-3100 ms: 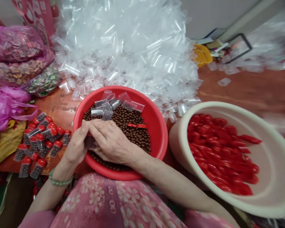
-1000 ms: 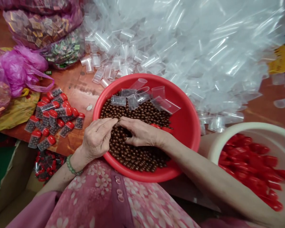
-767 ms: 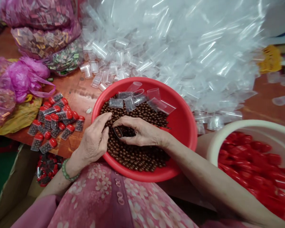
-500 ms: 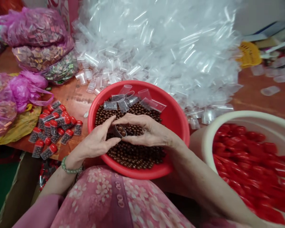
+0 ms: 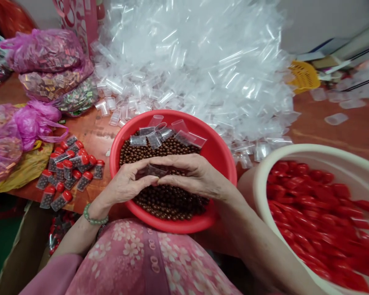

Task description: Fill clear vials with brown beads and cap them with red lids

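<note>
Over a red basin [image 5: 226, 164] of shiny brown beads [image 5: 172, 209], my left hand [image 5: 121, 184] and my right hand [image 5: 193, 174] meet with their fingertips nearly touching. Between them is a small clear plastic container [image 5: 156, 170], pinched by both hands and partly hidden by the fingers. Whether beads are inside it I cannot tell. More clear containers [image 5: 154, 140] lie on the beads at the far side of the basin.
Clear containers [image 5: 197, 82] form a big pile behind the basin. Red caps [image 5: 313, 217] fill a cream bucket [image 5: 261, 184] at right. At left lie red-capped, bead-filled containers [image 5: 68, 168] and pink bags [image 5: 46, 53]. A yellow basket [image 5: 304, 76] stands at far right.
The container has tipped, so its open mouth no longer faces me. My fingertips have come closer together around it. The whole view has shifted slightly.
</note>
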Demonstrator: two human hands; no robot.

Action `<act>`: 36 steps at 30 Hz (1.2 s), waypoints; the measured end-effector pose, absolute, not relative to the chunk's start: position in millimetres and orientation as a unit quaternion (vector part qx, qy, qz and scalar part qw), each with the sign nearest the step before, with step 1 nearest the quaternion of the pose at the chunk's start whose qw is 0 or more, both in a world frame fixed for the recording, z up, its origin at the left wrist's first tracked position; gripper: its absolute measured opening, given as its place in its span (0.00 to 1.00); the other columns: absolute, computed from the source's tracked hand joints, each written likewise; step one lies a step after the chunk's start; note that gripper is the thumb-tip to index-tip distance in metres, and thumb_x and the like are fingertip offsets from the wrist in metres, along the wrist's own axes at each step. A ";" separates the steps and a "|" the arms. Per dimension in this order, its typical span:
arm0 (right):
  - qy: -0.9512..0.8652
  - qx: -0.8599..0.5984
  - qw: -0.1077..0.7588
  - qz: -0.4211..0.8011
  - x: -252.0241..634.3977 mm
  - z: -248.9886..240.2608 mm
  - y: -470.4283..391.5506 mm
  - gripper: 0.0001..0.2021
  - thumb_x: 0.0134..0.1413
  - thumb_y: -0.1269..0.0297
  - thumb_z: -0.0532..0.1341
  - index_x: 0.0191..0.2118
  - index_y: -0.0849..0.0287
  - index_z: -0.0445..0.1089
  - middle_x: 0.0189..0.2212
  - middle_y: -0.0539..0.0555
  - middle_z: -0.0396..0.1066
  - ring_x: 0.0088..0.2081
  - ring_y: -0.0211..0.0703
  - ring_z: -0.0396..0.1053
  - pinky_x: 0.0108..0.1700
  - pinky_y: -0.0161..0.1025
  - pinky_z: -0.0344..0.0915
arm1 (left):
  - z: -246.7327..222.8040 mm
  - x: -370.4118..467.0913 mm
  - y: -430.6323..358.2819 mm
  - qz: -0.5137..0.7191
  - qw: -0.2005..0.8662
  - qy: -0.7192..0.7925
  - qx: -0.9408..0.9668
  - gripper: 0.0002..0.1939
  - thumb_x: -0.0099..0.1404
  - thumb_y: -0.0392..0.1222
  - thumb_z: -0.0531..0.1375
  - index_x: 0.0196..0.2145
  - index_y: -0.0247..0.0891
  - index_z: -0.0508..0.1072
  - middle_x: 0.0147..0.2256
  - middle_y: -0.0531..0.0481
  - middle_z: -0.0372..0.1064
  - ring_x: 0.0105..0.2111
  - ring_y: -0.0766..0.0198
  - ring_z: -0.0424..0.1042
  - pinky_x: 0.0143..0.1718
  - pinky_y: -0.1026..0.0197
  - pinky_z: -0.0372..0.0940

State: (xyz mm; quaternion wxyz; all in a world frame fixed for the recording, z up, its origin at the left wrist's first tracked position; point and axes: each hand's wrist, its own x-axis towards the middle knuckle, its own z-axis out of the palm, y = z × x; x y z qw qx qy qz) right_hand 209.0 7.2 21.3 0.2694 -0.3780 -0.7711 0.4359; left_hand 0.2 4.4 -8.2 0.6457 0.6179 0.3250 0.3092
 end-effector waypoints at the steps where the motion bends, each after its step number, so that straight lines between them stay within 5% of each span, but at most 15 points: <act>1: -0.784 -0.380 0.265 0.414 207.8 21.4 5.6 0.24 0.59 0.56 0.62 0.60 0.54 0.67 0.53 0.57 0.74 0.53 0.50 0.73 0.57 0.47 0.67 | -8.5 1.2 4.4 0.323 0.636 0.337 0.615 0.21 0.66 0.41 0.60 0.56 0.37 0.71 0.47 0.44 0.76 0.46 0.58 0.75 0.51 0.55 0.69; 7: -0.771 -0.408 0.343 0.348 203.8 25.8 -11.2 0.43 0.57 0.50 0.62 0.71 0.50 0.39 0.61 0.61 0.64 0.56 0.52 0.69 0.57 0.50 0.67 | 1.0 5.1 3.9 0.426 0.534 0.386 0.620 0.18 0.63 0.38 0.63 0.51 0.37 0.75 0.48 0.46 0.77 0.46 0.60 0.77 0.52 0.57 0.70; 9: -0.729 -0.429 0.405 0.346 212.0 26.2 -14.5 0.39 0.60 0.50 0.59 0.70 0.46 0.39 0.61 0.59 0.64 0.51 0.50 0.72 0.53 0.48 0.70 | 6.9 5.0 5.1 0.428 0.518 0.388 0.632 0.12 0.63 0.38 0.62 0.45 0.37 0.77 0.43 0.47 0.79 0.42 0.62 0.78 0.48 0.60 0.71; 11: -0.709 -0.478 0.417 0.308 227.7 25.1 -15.6 0.28 0.65 0.54 0.55 0.67 0.47 0.51 0.57 0.58 0.68 0.48 0.48 0.73 0.51 0.47 0.70 | 12.6 3.6 7.0 0.394 0.506 0.385 0.663 0.09 0.64 0.37 0.62 0.42 0.36 0.78 0.40 0.48 0.79 0.39 0.64 0.78 0.44 0.63 0.72; 15: -0.735 -0.588 0.287 0.178 267.5 19.7 -16.9 0.15 0.64 0.62 0.55 0.54 0.56 0.69 0.47 0.58 0.75 0.48 0.51 0.72 0.53 0.49 0.67 | 17.8 -0.9 11.7 0.353 0.498 0.378 0.696 0.10 0.64 0.37 0.62 0.44 0.36 0.76 0.40 0.47 0.78 0.39 0.64 0.77 0.42 0.64 0.72; 21: -0.787 -0.610 -0.004 0.093 282.6 0.5 -13.6 0.12 0.61 0.70 0.54 0.46 0.62 0.72 0.41 0.62 0.75 0.42 0.53 0.69 0.47 0.50 0.63 | 5.0 2.9 14.0 0.341 0.529 0.375 0.681 0.10 0.67 0.38 0.59 0.45 0.36 0.73 0.40 0.46 0.77 0.39 0.63 0.77 0.40 0.63 0.72; 27: -0.805 -0.580 -0.119 0.046 274.8 -20.4 -5.2 0.11 0.55 0.76 0.54 0.38 0.64 0.73 0.34 0.63 0.74 0.37 0.54 0.67 0.39 0.46 0.59 | 0.2 11.0 15.8 0.337 0.594 0.381 0.624 0.10 0.66 0.40 0.59 0.45 0.37 0.71 0.37 0.47 0.77 0.38 0.64 0.77 0.42 0.61 0.71; 30: -0.806 -0.581 -0.059 0.092 277.8 -20.7 -6.5 0.09 0.57 0.73 0.54 0.35 0.64 0.72 0.31 0.62 0.73 0.35 0.52 0.67 0.39 0.47 0.61 | 1.0 12.9 19.8 0.363 0.679 0.367 0.522 0.10 0.63 0.38 0.62 0.42 0.36 0.69 0.35 0.48 0.76 0.36 0.65 0.77 0.43 0.60 0.72; 36: -0.658 -0.617 0.283 0.326 261.9 0.0 -10.7 0.09 0.59 0.57 0.59 0.41 0.56 0.68 0.32 0.53 0.73 0.33 0.46 0.71 0.36 0.42 0.68 | 2.2 13.2 22.2 0.353 0.756 0.351 0.425 0.18 0.54 0.33 0.68 0.41 0.36 0.68 0.35 0.51 0.74 0.35 0.68 0.76 0.42 0.63 0.71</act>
